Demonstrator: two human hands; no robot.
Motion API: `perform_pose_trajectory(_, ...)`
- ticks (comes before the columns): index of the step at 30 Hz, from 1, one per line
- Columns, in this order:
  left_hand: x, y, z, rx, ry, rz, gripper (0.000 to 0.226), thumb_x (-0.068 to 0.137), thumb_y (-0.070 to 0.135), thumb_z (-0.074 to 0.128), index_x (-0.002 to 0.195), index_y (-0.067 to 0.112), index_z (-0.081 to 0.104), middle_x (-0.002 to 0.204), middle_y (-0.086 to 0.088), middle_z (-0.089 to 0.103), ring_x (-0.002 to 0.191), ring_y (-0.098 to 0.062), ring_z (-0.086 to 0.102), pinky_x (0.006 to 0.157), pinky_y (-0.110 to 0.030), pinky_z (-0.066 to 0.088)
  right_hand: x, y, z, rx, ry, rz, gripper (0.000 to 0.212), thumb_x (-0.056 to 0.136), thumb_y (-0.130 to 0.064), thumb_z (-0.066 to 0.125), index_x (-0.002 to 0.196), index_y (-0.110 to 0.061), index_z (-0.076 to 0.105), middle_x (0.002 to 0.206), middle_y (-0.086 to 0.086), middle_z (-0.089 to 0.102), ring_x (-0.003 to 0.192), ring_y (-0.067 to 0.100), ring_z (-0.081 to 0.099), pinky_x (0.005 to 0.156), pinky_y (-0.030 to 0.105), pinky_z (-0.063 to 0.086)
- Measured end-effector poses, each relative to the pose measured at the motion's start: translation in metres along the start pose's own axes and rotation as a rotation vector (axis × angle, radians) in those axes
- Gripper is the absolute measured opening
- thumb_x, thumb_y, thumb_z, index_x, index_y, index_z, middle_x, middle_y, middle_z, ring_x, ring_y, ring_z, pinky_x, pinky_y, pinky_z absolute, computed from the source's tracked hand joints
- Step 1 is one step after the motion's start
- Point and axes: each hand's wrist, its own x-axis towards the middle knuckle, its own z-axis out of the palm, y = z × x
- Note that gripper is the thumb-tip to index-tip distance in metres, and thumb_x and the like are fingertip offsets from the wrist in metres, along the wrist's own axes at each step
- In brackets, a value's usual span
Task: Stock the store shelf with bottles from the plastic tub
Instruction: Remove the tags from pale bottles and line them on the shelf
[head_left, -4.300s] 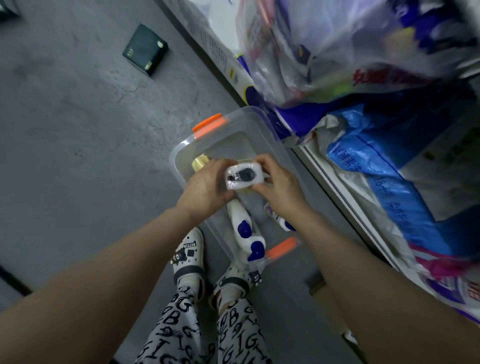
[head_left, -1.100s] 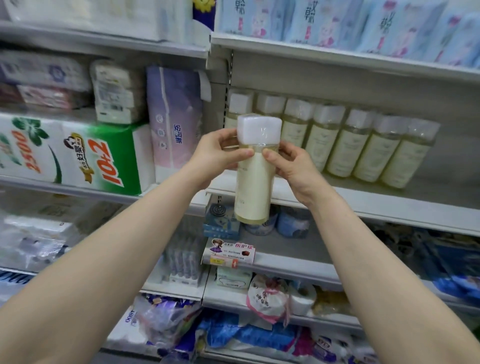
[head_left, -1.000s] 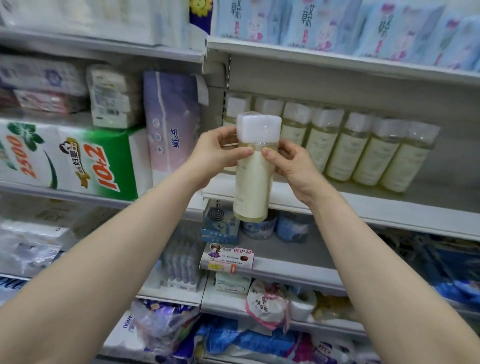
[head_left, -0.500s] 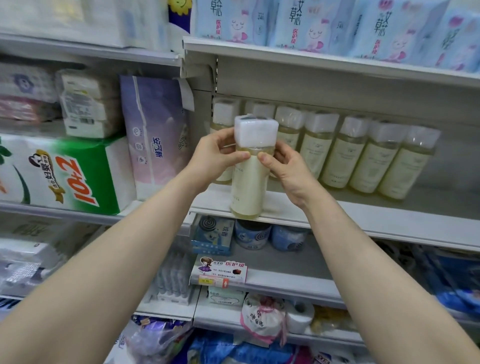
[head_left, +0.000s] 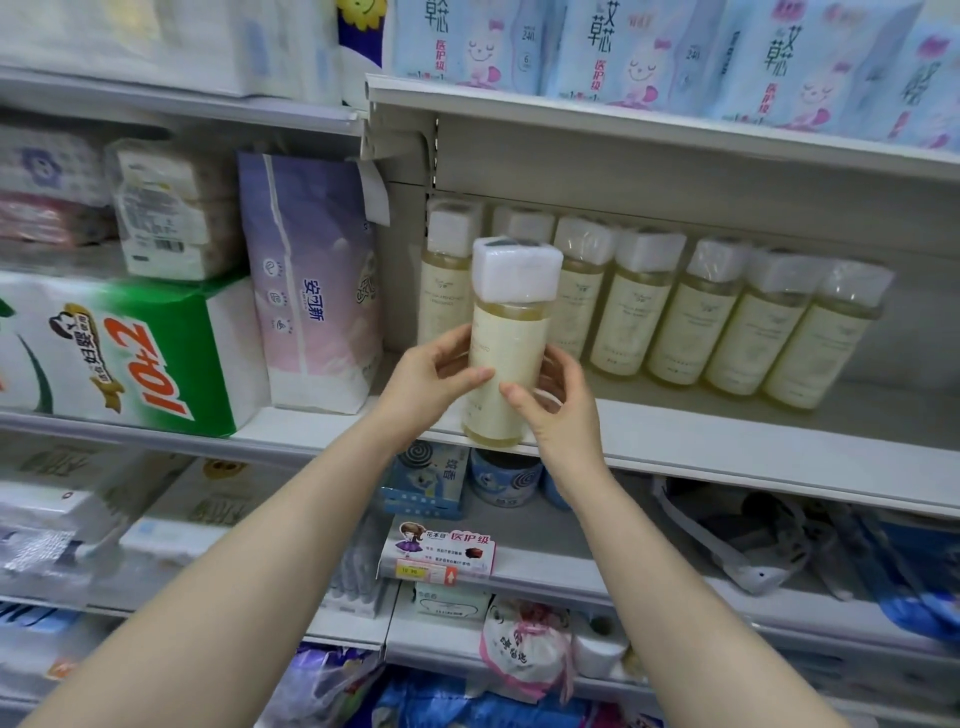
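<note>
Pale yellow liquid fills the bottle (head_left: 506, 358) that I hold between both hands, upright with its top leaning a touch to the right and its white cap (head_left: 517, 270) under clear film. My left hand (head_left: 431, 379) grips its left side, thumb laid across the front of the cream label and fingers curled round behind. My right hand (head_left: 563, 415) grips the lower right side the same way, thumb on the front and fingers wrapped round the back. The two thumbs nearly meet on the label, just apart.

The bottle's base is level with the front lip of the shelf (head_left: 727, 441). I cannot tell whether it rests on the board or hangs just above it. Towards the back of the same shelf stands a row of bottles (head_left: 727, 322) of the same kind, shoulder to shoulder. My bottle is in front of the left end of that row and hides most of the second one.

Left of the upright divider, a lilac pack (head_left: 311, 280) stands next to a green pack (head_left: 130, 353) on the neighbouring shelf. Blue packs (head_left: 623, 47) line the board above.
</note>
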Motion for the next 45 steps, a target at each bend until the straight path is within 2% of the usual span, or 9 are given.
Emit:
perform_pose_trajectory(7, -0.011, -0.011, 0.006, 0.022, 0.031, -0.014, 0.060, 0.090, -0.002, 0.065, 0.145, 0.014, 0.045, 0.129, 0.006, 0.061, 0.109, 0.006, 0.062, 0.097, -0.019, 0.050, -0.007, -0.001, 0.004, -0.007, 0.129, -0.003, 0.044, 0.085, -0.017, 0.078, 0.122, -0.027, 0.056, 0.114, -0.006, 0.064, 0.099, 0.005, 0.061, 0.085, 0.021, 0.052)
perform_pose_trajectory(12, -0.020, -0.010, 0.002, 0.037, 0.067, -0.025, 0.057, 0.090, -0.004, 0.065, 0.141, 0.017, 0.050, 0.123, 0.007, 0.063, 0.103, 0.009, 0.063, 0.092, -0.016, 0.051, -0.001, 0.001, 0.000, -0.036, 0.144, 0.010, 0.030, 0.093, -0.014, 0.068, 0.121, -0.024, 0.062, 0.113, -0.012, 0.068, 0.104, 0.002, 0.062, 0.097, 0.027, 0.052)
perform_pose_trajectory(15, -0.020, -0.010, 0.000, 0.078, 0.092, -0.024, 0.052, 0.088, -0.003, 0.067, 0.135, 0.019, 0.056, 0.125, 0.002, 0.065, 0.101, 0.007, 0.065, 0.095, -0.018, 0.051, 0.004, 0.003, -0.001, -0.079, 0.104, 0.040, 0.035, 0.096, -0.014, 0.062, 0.130, -0.024, 0.062, 0.121, -0.011, 0.068, 0.110, 0.003, 0.062, 0.102, 0.032, 0.051)
perform_pose_trajectory(19, -0.017, -0.015, -0.002, 0.113, 0.148, -0.052, 0.043, 0.085, 0.001, 0.072, 0.121, 0.023, 0.062, 0.112, 0.001, 0.069, 0.098, -0.005, 0.068, 0.097, -0.035, 0.054, 0.001, 0.005, 0.001, -0.049, -0.008, 0.045, 0.053, 0.087, -0.017, 0.075, 0.136, -0.026, 0.055, 0.127, -0.011, 0.065, 0.113, -0.001, 0.062, 0.096, 0.022, 0.051)
perform_pose_trajectory(23, -0.014, -0.016, 0.007, 0.121, 0.216, -0.056, 0.038, 0.082, 0.004, 0.076, 0.111, 0.024, 0.061, 0.099, 0.003, 0.067, 0.091, -0.008, 0.066, 0.091, -0.035, 0.056, 0.001, 0.009, 0.006, -0.119, 0.104, 0.041, 0.054, 0.081, -0.016, 0.081, 0.128, -0.024, 0.055, 0.127, -0.004, 0.062, 0.112, 0.008, 0.062, 0.096, 0.027, 0.054)
perform_pose_trajectory(29, -0.005, -0.022, 0.012, 0.156, 0.272, -0.035, 0.038, 0.080, 0.007, 0.079, 0.110, 0.022, 0.062, 0.100, 0.001, 0.069, 0.093, -0.010, 0.066, 0.086, -0.023, 0.054, 0.010, 0.009, 0.007, -0.223, 0.121, 0.033, 0.053, 0.082, -0.020, 0.081, 0.128, -0.020, 0.056, 0.117, -0.007, 0.065, 0.102, 0.006, 0.062, 0.073, 0.006, 0.046)
perform_pose_trajectory(35, 0.007, -0.034, 0.013, 0.127, 0.214, -0.028, 0.050, 0.084, 0.003, 0.074, 0.129, 0.017, 0.058, 0.120, 0.003, 0.067, 0.108, -0.008, 0.065, 0.094, -0.020, 0.052, 0.036, 0.019, 0.011, -0.267, 0.124, 0.041, 0.045, 0.080, -0.018, 0.081, 0.118, -0.025, 0.057, 0.108, -0.007, 0.068, 0.101, 0.013, 0.066, 0.095, 0.038, 0.054)
perform_pose_trajectory(39, 0.018, -0.042, 0.014, 0.144, 0.184, -0.027, 0.057, 0.084, 0.003, 0.073, 0.137, 0.014, 0.055, 0.131, 0.004, 0.063, 0.118, -0.006, 0.061, 0.102, -0.025, 0.049, 0.053, 0.021, 0.011, -0.290, 0.102, 0.067, 0.040, 0.083, -0.020, 0.080, 0.110, -0.029, 0.052, 0.092, -0.019, 0.061, 0.095, 0.012, 0.065, 0.094, 0.039, 0.054)
perform_pose_trajectory(45, 0.033, -0.048, 0.020, 0.103, 0.164, -0.069, 0.064, 0.085, -0.002, 0.070, 0.143, 0.010, 0.047, 0.138, 0.006, 0.055, 0.122, -0.003, 0.055, 0.105, -0.018, 0.044, 0.075, 0.028, 0.009, -0.322, 0.099, 0.100, 0.044, 0.083, -0.026, 0.080, 0.121, -0.015, 0.059, 0.110, -0.001, 0.070, 0.099, 0.016, 0.067, 0.093, 0.037, 0.055)
